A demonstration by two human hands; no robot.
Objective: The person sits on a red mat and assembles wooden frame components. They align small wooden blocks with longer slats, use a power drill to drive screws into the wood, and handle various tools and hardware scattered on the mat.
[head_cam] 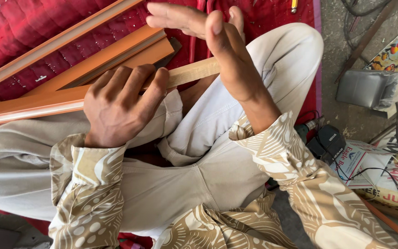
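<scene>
- The left hand [118,103] lies palm down, fingers curled over a pale wood strip [194,72], pressing it against the lap.
- The right hand [217,44] is open and flat, fingers stretched toward 10 o'clock, its edge resting on the strip's end near 12 o'clock; it grips nothing.
- The strip runs from under the left hand toward 2 o'clock, across the cream trousers [254,92].
- Orange mouldings [116,53] lie at 10 o'clock on a red quilt [19,23], one reaching under the left hand.
- Both sleeves [88,193] are tan with a white pattern.
- At 3 o'clock, on the concrete floor [342,27], sit a grey box [365,87], a black charger [330,140] with cables, and printed cartons [392,180].
</scene>
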